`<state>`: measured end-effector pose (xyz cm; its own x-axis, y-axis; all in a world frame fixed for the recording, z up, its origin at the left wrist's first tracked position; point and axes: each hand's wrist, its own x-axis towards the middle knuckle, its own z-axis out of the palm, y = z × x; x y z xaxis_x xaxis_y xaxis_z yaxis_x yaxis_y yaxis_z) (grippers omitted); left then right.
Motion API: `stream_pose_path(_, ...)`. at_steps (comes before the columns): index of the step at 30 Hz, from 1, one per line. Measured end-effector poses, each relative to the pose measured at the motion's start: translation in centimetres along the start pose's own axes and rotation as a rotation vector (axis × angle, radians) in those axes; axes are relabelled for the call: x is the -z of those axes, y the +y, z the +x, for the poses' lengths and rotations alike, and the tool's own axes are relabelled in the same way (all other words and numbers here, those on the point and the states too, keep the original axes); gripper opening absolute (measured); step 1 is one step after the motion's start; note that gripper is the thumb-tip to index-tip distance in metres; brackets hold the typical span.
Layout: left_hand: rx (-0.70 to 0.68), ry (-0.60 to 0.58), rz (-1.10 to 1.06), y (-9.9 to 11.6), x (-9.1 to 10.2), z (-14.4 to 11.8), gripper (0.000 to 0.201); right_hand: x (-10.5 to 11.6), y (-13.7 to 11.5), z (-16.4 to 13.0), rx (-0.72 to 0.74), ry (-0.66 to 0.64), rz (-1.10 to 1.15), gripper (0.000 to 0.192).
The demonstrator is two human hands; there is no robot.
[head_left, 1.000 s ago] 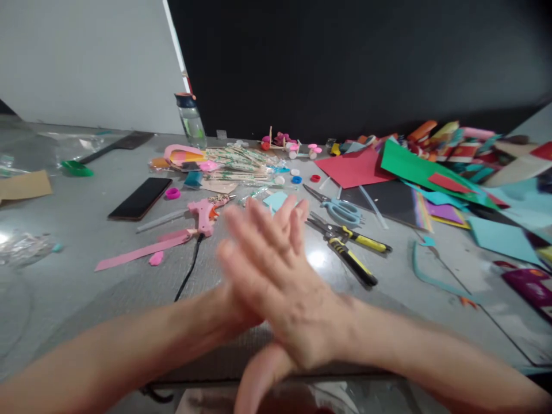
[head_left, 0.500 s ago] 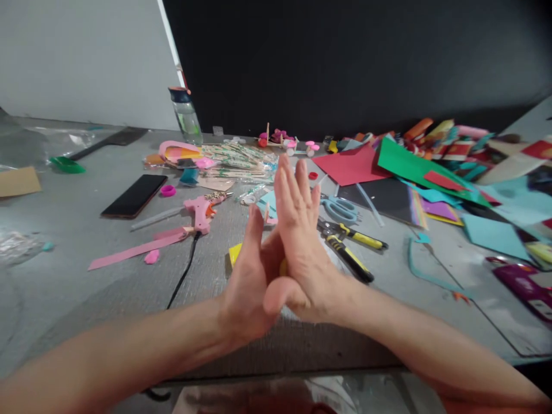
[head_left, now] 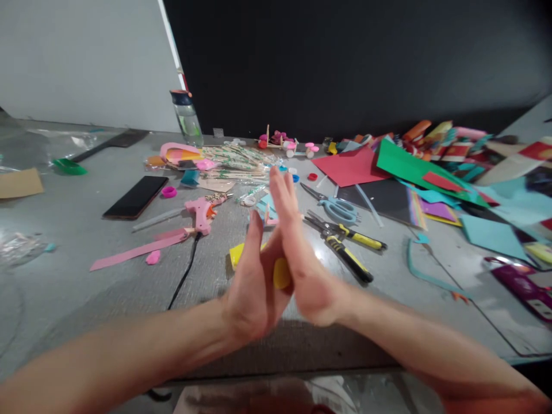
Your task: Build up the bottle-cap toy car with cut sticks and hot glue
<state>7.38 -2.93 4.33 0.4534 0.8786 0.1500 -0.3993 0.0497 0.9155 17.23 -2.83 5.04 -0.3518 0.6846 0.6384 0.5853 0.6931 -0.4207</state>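
A yellow lump that looks like modelling clay [head_left: 282, 273] sits pressed between my palms. My left hand [head_left: 252, 287] is upright, its thumb pointing up and its palm turned to the right. Against it lies my right hand [head_left: 304, 259], fingers stretched out flat and pointing up and away. Only part of the lump shows, near the heels of the hands; the rest is hidden. Just behind my left hand is a yellow piece or packet [head_left: 236, 255], partly covered by the thumb.
To the left are a pink glue gun [head_left: 199, 214] with a black cord, a phone [head_left: 135, 197] and a pink strip [head_left: 138, 251]. Pliers [head_left: 345, 247] and blue scissors [head_left: 338, 208] lie at right. Coloured paper [head_left: 351, 165], a bottle [head_left: 187, 118] and patterned sticks [head_left: 235, 161] stand farther back.
My right hand has shifted and turned more edge-on against the left palm, its thumb no longer showing in front. More of the yellow lump is visible between the hands.
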Motion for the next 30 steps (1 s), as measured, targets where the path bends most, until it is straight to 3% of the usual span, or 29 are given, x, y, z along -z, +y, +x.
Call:
stream_pose_path(3, 0.223, 0.040, -0.293, 1.2, 0.5, 0.7, 0.075, 1.3, 0.9, 0.6, -0.119, 0.119, 0.219, 0.058)
stream_pose_path(5, 0.253, 0.078, -0.415, 2.0, 0.7, 1.1, 0.069, 2.6, 1.0, 0.9, -0.167, 0.144, 0.319, 0.047)
stream_pose_path(9, 0.283, 0.152, -0.538, 3.5, 1.1, 1.3, 0.071, 4.2, 0.9, 1.0, 0.030, -0.057, 0.234, 0.023)
stream_pose_path(13, 0.315, 0.225, -0.561, 4.4, 1.3, 1.4, 0.078, 3.7, 0.9, 0.8, 0.196, -0.091, 0.043, 0.026)
stream_pose_path(17, 0.268, 0.243, -0.458, 4.4, 1.2, 1.5, 0.073, 3.0, 0.8, 0.5, 0.138, -0.058, 0.061, 0.019)
stream_pose_path(22, 0.114, 0.226, -0.300, 3.9, 1.7, 2.3, 0.055, 3.6, 0.5, 0.6, -0.112, 0.005, 0.216, 0.019)
stream_pose_path(26, -0.105, 0.052, 0.184, 3.8, 3.3, 3.1, 0.037, 4.6, 1.0, 1.2, -0.302, 0.040, 0.355, 0.010)
stream_pose_path(30, -0.145, -0.070, 0.447, 4.6, 4.2, 3.4, 0.021, 5.7, 1.8, 1.7, -0.385, 0.078, 0.440, 0.019)
